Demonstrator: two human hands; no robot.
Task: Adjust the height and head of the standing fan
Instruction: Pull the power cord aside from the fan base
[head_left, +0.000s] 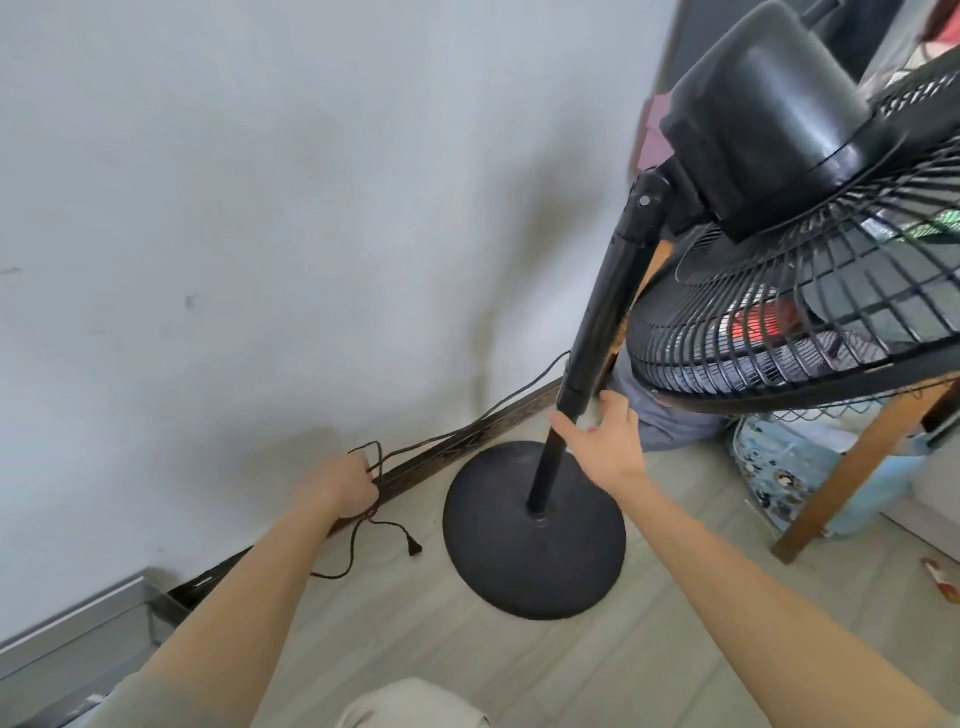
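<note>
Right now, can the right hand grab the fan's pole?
Probably yes. The right hand is open right at the pole, just under the thicker upper tube, with nothing between them. The left hand holds the cord.

I see a pale plank floor (467, 670) running up to a dark patterned skirting (457, 451) along the wall. The fan's round black base (535, 566) sits flat on it. Left of the base, the black cord's plug (414, 546) lies on the boards. A wooden leg (852, 467) stands at right.
</note>
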